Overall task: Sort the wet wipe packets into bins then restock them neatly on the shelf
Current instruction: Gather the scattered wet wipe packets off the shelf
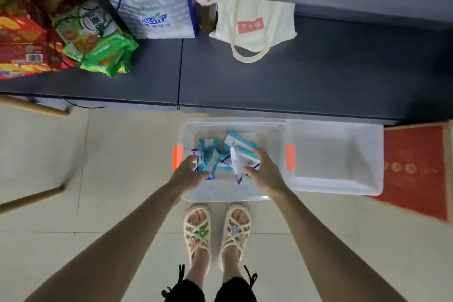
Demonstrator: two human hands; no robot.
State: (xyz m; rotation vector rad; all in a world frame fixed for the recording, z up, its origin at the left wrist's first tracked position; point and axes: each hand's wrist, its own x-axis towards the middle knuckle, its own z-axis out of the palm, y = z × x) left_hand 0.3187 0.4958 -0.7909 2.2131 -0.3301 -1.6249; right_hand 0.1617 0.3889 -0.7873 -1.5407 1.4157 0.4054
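A clear plastic bin (193,193) with orange latches stands on the floor in front of my feet. Several blue-and-white wet wipe packets (241,146) lie in it in a loose heap. My left hand (190,173) grips a blue packet (207,163) at the heap's left side. My right hand (263,171) holds a white packet (237,160) at the heap's right side. Both hands are down inside the bin. A second clear bin (367,186) sits right beside the first, to its right, with nothing visible in it.
A dark low shelf (318,81) runs across above the bins. On it lie snack bags (93,41) at the left, a Nestea bag (157,19) and a cream tote bag (252,24). A red mat (416,169) lies right of the bins. Wooden legs (31,197) stand at left.
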